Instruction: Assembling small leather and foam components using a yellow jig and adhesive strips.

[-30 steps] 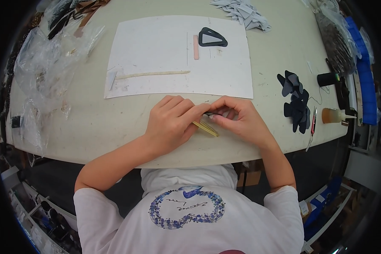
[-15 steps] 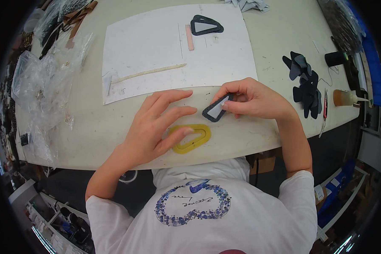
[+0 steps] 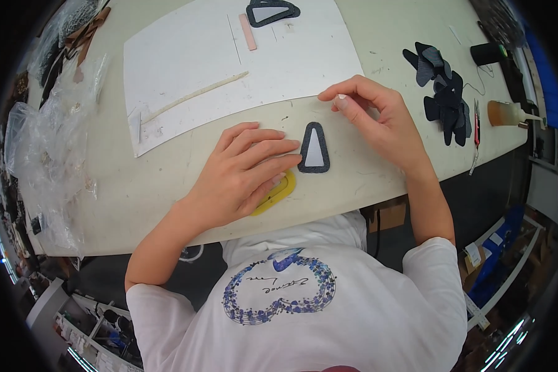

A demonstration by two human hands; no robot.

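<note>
A dark textured triangular patch with rounded corners and a pale centre (image 3: 314,149) lies flat on the table in front of me, its narrow end away from me. Fingers outstretched, my left hand (image 3: 239,170) rests at the patch's left edge, fingertips beside it or just touching. Under that hand's thumb side sits a yellow rounded template (image 3: 282,190), partly hidden by the fingers. My right hand (image 3: 381,121) hovers to the upper right of the patch, loosely curled, with nothing visible in it.
Beyond my hands a white sheet (image 3: 186,74) carries a pink strip (image 3: 248,32), a thin beige strip (image 3: 195,96) and stacked similar patches (image 3: 271,12). To the right are dark cut pieces (image 3: 449,99), a thread spool (image 3: 488,54), red-handled snips (image 3: 476,127) and a glue bottle (image 3: 505,114). Clear plastic bags (image 3: 53,167) lie left.
My right hand has let go of the patch and moved up and away. The patch now lies upright on the table, and my left hand has moved right to its edge. The view has shifted.
</note>
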